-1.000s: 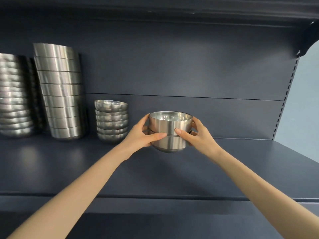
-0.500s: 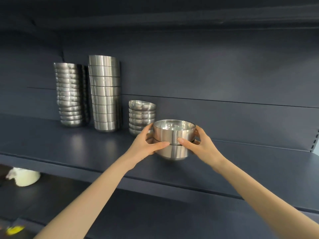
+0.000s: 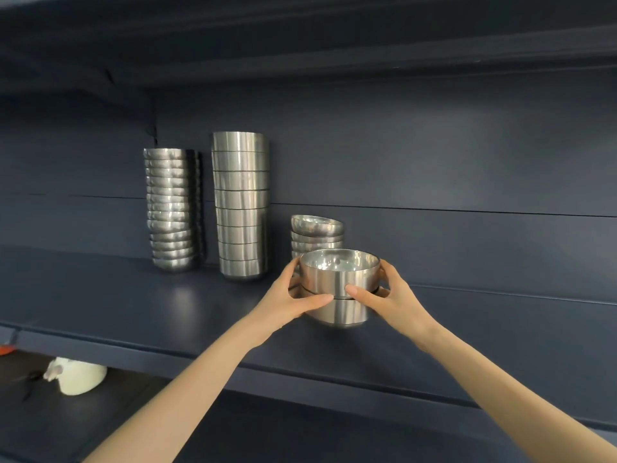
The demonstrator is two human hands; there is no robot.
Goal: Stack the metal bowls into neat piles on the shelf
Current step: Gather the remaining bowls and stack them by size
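Dark shelf (image 3: pixel 133 295). The tall pile of straight-sided bowls (image 3: pixel 241 205) stands at ten o'clock from the hands, and the short pile of rounded bowls (image 3: pixel 316 233) stands just behind at twelve. The two nested bowls (image 3: pixel 339 285), axis upright, are gripped by the left hand (image 3: pixel 287 300) at nine and the right hand (image 3: pixel 390 295) at three. The left hand is nearer the tall pile. Half a second earlier the pair sat further right of the short pile.
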